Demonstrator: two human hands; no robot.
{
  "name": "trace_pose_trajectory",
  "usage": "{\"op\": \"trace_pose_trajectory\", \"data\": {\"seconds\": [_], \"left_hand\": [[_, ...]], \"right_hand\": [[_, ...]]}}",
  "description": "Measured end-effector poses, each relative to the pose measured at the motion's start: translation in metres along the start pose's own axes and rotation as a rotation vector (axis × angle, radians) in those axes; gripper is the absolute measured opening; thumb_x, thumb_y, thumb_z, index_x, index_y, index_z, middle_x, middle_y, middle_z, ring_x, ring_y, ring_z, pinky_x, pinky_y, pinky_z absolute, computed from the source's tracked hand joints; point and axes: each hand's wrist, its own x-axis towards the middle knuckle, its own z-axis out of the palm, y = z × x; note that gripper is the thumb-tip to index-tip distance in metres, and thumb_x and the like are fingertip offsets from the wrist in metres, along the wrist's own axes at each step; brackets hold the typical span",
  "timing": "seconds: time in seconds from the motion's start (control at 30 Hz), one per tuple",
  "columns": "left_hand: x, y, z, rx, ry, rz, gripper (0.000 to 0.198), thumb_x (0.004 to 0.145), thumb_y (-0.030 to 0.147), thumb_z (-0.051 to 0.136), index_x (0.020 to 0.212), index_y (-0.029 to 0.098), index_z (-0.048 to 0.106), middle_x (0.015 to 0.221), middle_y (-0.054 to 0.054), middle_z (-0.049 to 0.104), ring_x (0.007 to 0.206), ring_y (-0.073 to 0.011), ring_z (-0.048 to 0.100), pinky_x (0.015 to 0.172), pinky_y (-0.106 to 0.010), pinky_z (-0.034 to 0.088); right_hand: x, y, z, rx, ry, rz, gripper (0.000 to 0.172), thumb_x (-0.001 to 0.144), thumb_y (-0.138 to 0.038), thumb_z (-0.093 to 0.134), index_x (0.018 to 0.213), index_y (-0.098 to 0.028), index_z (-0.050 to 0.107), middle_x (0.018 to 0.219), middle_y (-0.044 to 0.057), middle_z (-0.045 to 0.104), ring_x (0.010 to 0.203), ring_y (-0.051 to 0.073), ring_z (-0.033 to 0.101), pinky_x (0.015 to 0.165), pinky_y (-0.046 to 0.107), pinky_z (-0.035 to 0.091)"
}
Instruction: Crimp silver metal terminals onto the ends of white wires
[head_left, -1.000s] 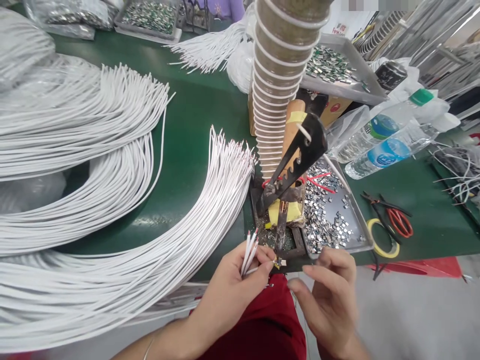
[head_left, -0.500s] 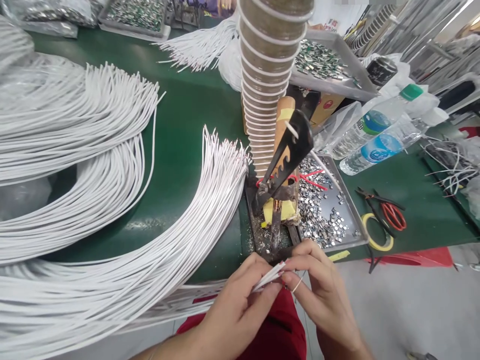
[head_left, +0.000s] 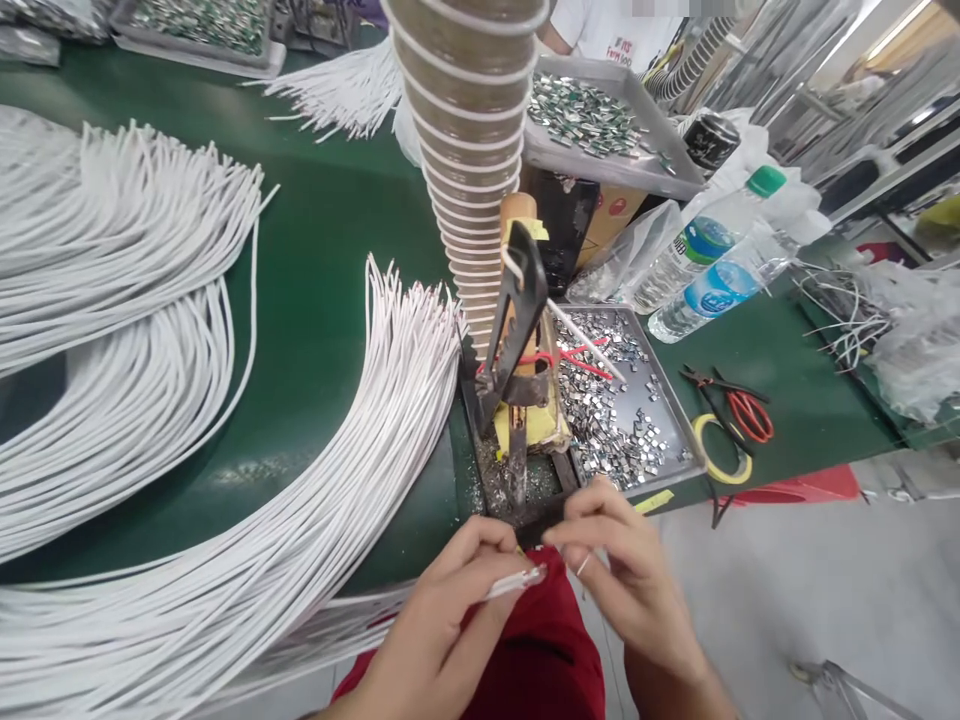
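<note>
My left hand [head_left: 457, 610] is closed on a short bunch of white cables [head_left: 517, 580], whose reddish tips stick out past the thumb and forefinger. To its right, a small gap away, is my right hand [head_left: 630, 570]; its fingers are curled with the thumb apart, and no object shows between them. A thin pale band [head_left: 583, 563] lies across one finger of that hand. Just beyond both hands stands a bench press tool [head_left: 517, 400] with a black toothed lever and a wooden handle. A large bundle of white cables [head_left: 360, 440] curves along the bench to its left.
A tray of small metal pieces [head_left: 675, 400] sits right of the tool, near pliers [head_left: 750, 415] and yellow tape [head_left: 720, 470]. A ribbed hose [head_left: 472, 130] rises behind it. Water bottles [head_left: 720, 290], more cables [head_left: 135, 240] and a raised tray of green parts [head_left: 652, 165] stand around.
My hands have come apart: the right fingers have left the cable tips. The left hand, still gripping the cables, has lowered slightly. The view has turned right, shifting the bench leftward.
</note>
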Motion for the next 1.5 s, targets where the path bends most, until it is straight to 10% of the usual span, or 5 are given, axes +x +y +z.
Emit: {"op": "trace_pose_trajectory", "data": {"seconds": [0.17,0.47,0.93,1.5], "left_hand": [[-0.002,0.006,-0.001,-0.013,0.091,-0.066,0.033,0.111,0.024,0.049,0.098,0.025,0.079,0.093,-0.002,0.059,0.082,-0.0177,0.061,0.079,-0.024,0.049],[-0.001,0.004,-0.001,-0.089,0.133,-0.051,0.020,0.107,0.016,0.056,0.108,0.028,0.072,0.099,0.000,0.068,0.092,-0.0158,0.067,0.087,-0.019,0.051],[0.010,0.018,-0.006,-0.106,0.236,-0.185,0.020,0.098,0.025,0.064,0.079,0.022,0.069,0.082,0.001,0.059,0.069,-0.0153,0.052,0.067,-0.025,0.044],[0.017,0.029,-0.004,-0.328,0.185,-0.220,0.012,0.095,0.024,0.065,0.084,0.020,0.065,0.089,-0.002,0.070,0.083,-0.0179,0.061,0.083,-0.028,0.051]], "right_hand": [[0.012,0.034,-0.024,-0.372,0.171,0.103,0.015,0.104,-0.019,0.062,0.106,-0.026,0.075,0.103,0.006,0.074,0.097,0.021,0.071,0.085,0.036,0.058],[0.015,0.064,-0.024,-0.502,0.045,0.179,0.019,0.105,-0.032,0.058,0.110,-0.024,0.075,0.108,0.010,0.071,0.102,0.027,0.071,0.092,0.043,0.060],[0.006,0.043,-0.022,-0.351,0.319,0.188,0.023,0.104,-0.019,0.058,0.121,-0.026,0.072,0.105,0.005,0.076,0.089,0.019,0.072,0.078,0.031,0.059],[-0.001,-0.007,0.019,-0.068,0.119,-0.100,0.024,0.096,-0.007,0.068,0.110,-0.026,0.070,0.091,0.001,0.073,0.077,0.017,0.069,0.072,0.033,0.059]]}}
